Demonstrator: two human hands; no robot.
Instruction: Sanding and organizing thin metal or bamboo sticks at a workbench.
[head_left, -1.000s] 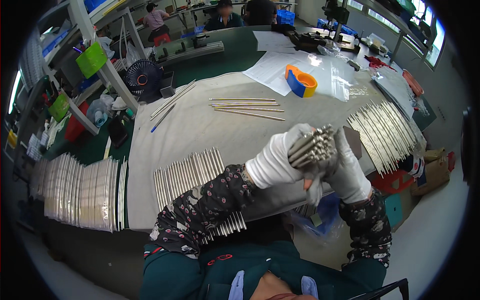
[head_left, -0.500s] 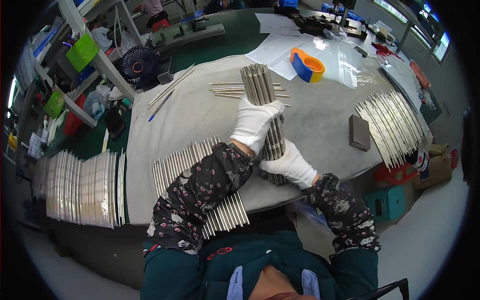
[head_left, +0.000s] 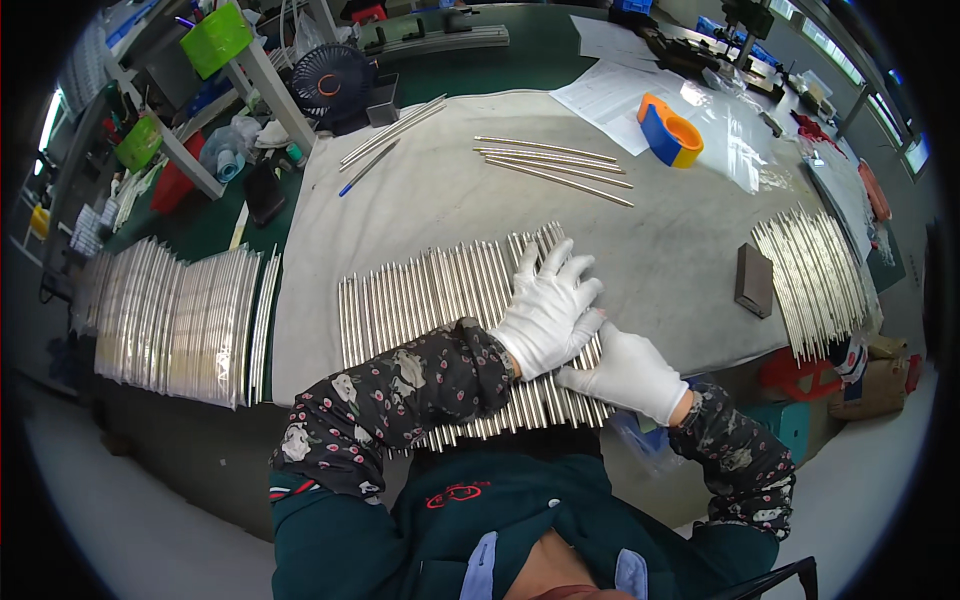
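My left hand (head_left: 545, 312), in a white glove, lies flat with fingers spread over the right end of a row of shiny metal rods (head_left: 430, 290). The rods lie side by side at the near edge of the table, their near ends over my lap. Also gloved, my right hand (head_left: 635, 378) rests against the row's right side. Its thumb reaches left over the rods, apart from the fingers, which are partly hidden. Neither hand grips a rod. Beyond my hands, several loose rods (head_left: 560, 160) lie across the grey cloth (head_left: 420, 200).
Bagged rods (head_left: 190, 320) lie at the left. At the right is another row of rods (head_left: 808, 285) beside a dark block (head_left: 753, 280). Farther back are a blue-and-orange tape dispenser (head_left: 672, 135), papers (head_left: 600, 95), a pen (head_left: 368, 168) and a small fan (head_left: 332, 85).
The upright bundle of rods has come down toward me and is laid onto the row, which now extends farther right. My hands have let go of the bundle. The view has shifted slightly.
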